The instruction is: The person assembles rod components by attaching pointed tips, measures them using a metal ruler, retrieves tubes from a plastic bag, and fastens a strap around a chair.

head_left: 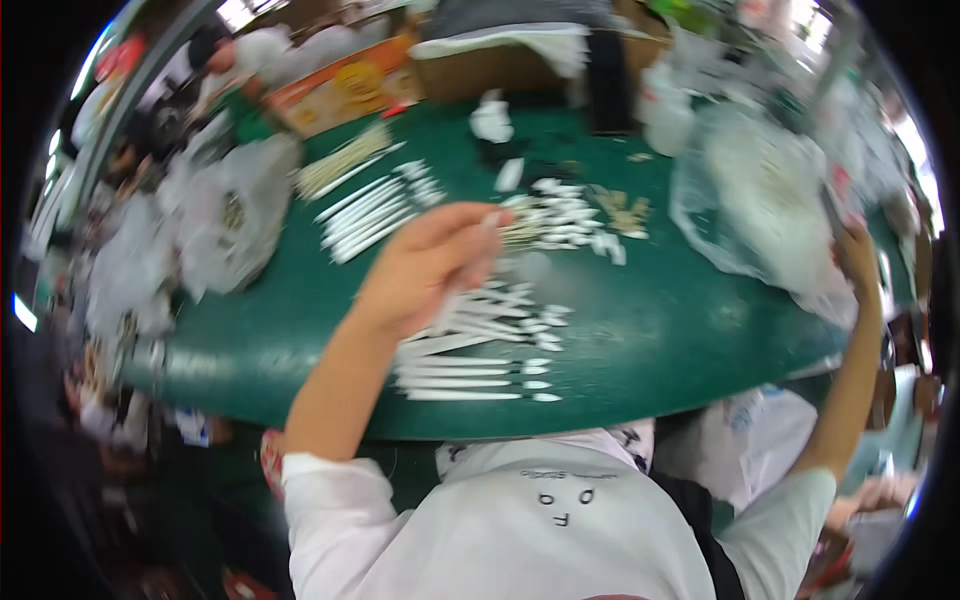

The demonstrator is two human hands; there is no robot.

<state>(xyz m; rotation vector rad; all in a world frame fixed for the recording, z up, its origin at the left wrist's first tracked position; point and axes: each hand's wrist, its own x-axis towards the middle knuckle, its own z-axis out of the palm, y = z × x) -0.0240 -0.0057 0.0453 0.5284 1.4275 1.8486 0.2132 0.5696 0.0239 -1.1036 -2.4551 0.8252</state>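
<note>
My left hand [435, 265] is raised over the middle of the green table, thumb and fingers pinched together on something small and pale that I cannot make out. Beneath it lie white sticks with leaf-shaped white tips [475, 383], the nearest ones in parallel rows and others crossing each other. Just beyond the fingers is a heap of small white pointed pieces [570, 215]. Far to the right, my right hand [855, 252] is beside a large clear plastic bag [765, 190] with whitish contents. Its fingers are small and blurred, so their grip is unclear.
Plain white sticks [365, 222] and a bundle of thin pale sticks [345, 160] lie at the left of the green table [640, 330]. Stuffed plastic bags [235, 205] crowd its left edge. Cardboard boxes [490, 75] line the back. Another person [240, 60] sits at the far left.
</note>
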